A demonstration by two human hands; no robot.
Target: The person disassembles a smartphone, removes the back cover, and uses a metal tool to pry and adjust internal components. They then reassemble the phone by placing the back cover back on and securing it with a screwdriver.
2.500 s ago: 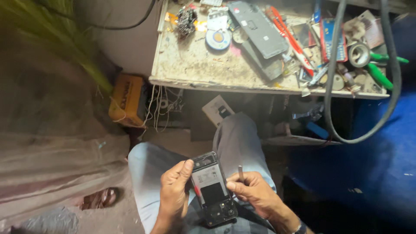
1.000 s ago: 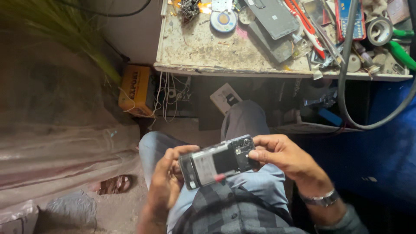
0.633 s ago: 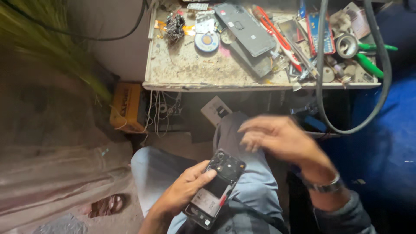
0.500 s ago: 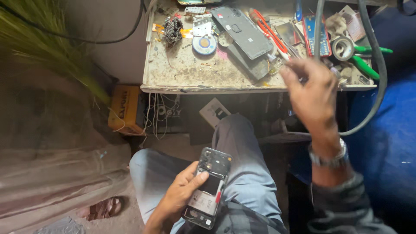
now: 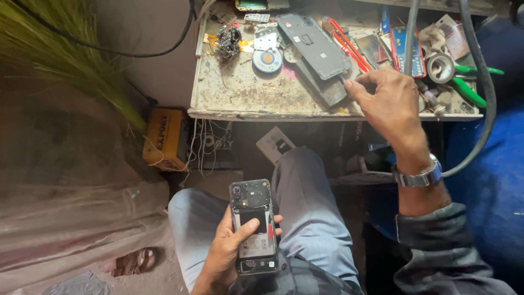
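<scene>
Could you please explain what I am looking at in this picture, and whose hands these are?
The picture comes from a camera worn on a person's head, looking down at their own lap and a small workbench. No machine is involved, only two bare hands. The left hand holds an opened phone with its back removed, over the knees. The right hand, with a metal wristwatch, reaches over the bench edge beside a dark back cover. The bench also carries green-handled pliers, a round disc and small parts.

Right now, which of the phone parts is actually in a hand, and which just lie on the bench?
The opened phone, its insides showing, sits upright in the left hand over the lap. The two dark back covers lie flat on the workbench, by the right hand.
</scene>
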